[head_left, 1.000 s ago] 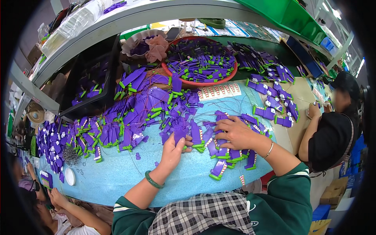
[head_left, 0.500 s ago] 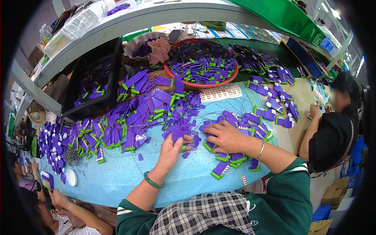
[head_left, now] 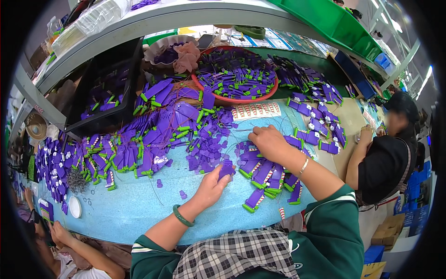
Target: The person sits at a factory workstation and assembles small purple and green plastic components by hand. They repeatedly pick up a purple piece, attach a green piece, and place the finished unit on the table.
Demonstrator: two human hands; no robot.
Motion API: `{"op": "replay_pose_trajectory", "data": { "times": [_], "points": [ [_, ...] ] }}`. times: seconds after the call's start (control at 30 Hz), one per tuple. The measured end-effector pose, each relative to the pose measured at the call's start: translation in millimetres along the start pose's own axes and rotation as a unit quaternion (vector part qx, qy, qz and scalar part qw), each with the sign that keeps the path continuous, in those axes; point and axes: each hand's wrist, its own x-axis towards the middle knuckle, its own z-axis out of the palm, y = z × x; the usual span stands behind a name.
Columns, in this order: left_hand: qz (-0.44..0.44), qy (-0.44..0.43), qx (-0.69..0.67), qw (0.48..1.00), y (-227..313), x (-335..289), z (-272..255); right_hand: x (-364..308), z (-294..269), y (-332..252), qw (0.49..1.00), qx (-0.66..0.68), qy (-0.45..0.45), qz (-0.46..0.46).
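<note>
Between the thumb and fingers of my left hand (head_left: 210, 188) is a flat purple plastic piece (head_left: 226, 169), held just above the blue tabletop. Small loose purple parts (head_left: 203, 157) lie in a heap beyond it. My right hand (head_left: 274, 148) is raised beside thin dark wires (head_left: 241, 137), its fingers bent together; whatever they pinch is too small to make out. Below that hand spreads a pile of purple pieces (head_left: 275, 176) with green ends and red-and-white striped stickers. A single striped sticker (head_left: 282, 213) lies close to the near table edge.
A red basin (head_left: 274, 91) of purple-and-green pieces stands at the back, near a sticker sheet (head_left: 256, 111). Left of it are a black crate (head_left: 76, 122) and a large heap of pieces (head_left: 148, 139). A white shelf edge (head_left: 200, 17) crosses above. Co-workers sit on both sides.
My right hand has lifted off the striped pieces and moved away toward the wires and sticker sheet. My left hand has shifted slightly nearer, clear of the small-parts heap, still holding a purple piece.
</note>
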Motion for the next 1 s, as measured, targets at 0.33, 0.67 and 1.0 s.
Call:
{"op": "replay_pose_trajectory", "data": {
  "times": [0.33,0.67,1.0],
  "points": [
    [0.028,0.103,-0.097,0.99,-5,3,-5,46,14,-34,0.827,0.56,0.048,-0.016],
    [0.044,0.133,-0.057,0.989,1,3,-1,-3,-5,-17,0.975,0.056,-0.152,-0.151],
    [0.129,0.357,-0.016,0.925,18,5,-33,100,53,-24,0.974,0.168,0.104,0.114]
  ]
}}
